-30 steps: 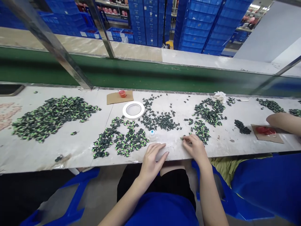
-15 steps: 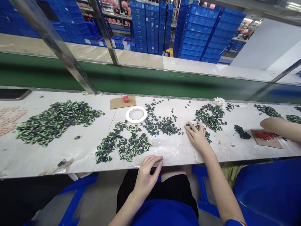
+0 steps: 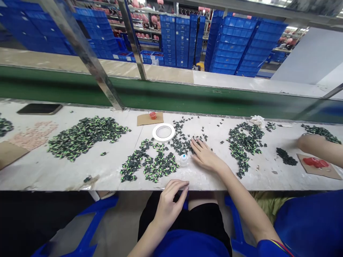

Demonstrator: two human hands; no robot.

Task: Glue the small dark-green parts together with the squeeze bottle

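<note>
My right hand (image 3: 205, 155) lies flat with fingers spread, its fingertips on the right side of a loose pile of small dark pieces (image 3: 180, 142). Just left of its wrist side stands a small clear bottle with a blue tip (image 3: 183, 160). My left hand (image 3: 171, 201) is at the table's front edge, thumb and fingers drawn together in a pinch; whatever is between the tips is too small to make out. Beyond the bottle, dark pieces with green spots (image 3: 160, 162) lie in a cluster. A white tape roll (image 3: 155, 132) rests behind them.
A larger heap of green-spotted pieces (image 3: 85, 137), pink pieces (image 3: 37, 135) and a phone (image 3: 39, 109) are to the left. A red cup (image 3: 153, 115) sits on cardboard (image 3: 143, 120). Rightward are another pile (image 3: 242, 139) and a co-worker's arm (image 3: 320, 148).
My right hand has moved left, from the right-hand green-spotted pile to the loose dark pieces. My left hand keeps its pinch near the edge. The camera view has shifted left.
</note>
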